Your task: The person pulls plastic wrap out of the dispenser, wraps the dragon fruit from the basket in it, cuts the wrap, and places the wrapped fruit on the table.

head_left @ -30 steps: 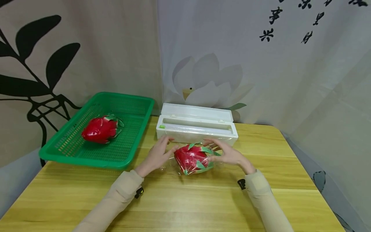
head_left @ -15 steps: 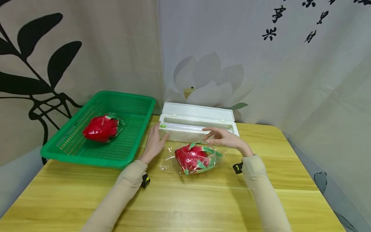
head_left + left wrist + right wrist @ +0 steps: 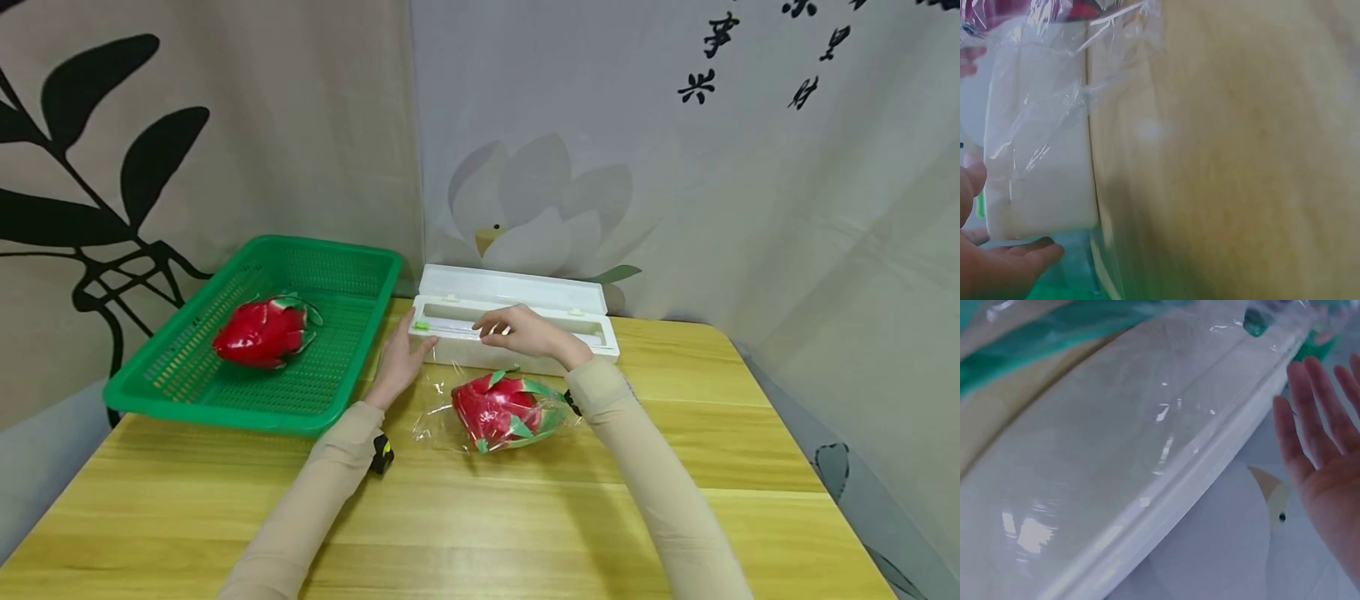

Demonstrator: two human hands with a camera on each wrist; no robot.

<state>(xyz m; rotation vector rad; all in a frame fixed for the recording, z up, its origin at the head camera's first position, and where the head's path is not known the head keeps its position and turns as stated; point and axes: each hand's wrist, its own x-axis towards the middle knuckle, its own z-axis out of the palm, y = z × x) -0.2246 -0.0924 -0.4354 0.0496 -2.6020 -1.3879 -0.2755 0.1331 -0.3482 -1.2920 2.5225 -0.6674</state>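
Observation:
A white cling film dispenser (image 3: pixel 491 353) stands at the table's back edge, lid raised, with a green slider (image 3: pixel 422 326) near its left end. My left hand (image 3: pixel 399 364) rests against that left end, fingers straight along the side and thumb by the front edge. Over the front rim hovers my right hand (image 3: pixel 525 329), its fingers loosely bent and holding nothing. Before the dispenser lies a red dragon fruit (image 3: pixel 487 410) with green tips, on a loose sheet of clear cling film (image 3: pixel 1054 112) that runs up to the dispenser and covers the fruit.
At the left stands a green plastic basket (image 3: pixel 217 417), a second dragon fruit (image 3: pixel 262 333) lying in it. A printed curtain (image 3: pixel 315 125) hangs right behind the wooden table (image 3: pixel 465 533).
Both hands have left the dragon fruit. My left hand moved up to the dispenser's left end; my right hand rose to the dispenser and then shifted left along it.

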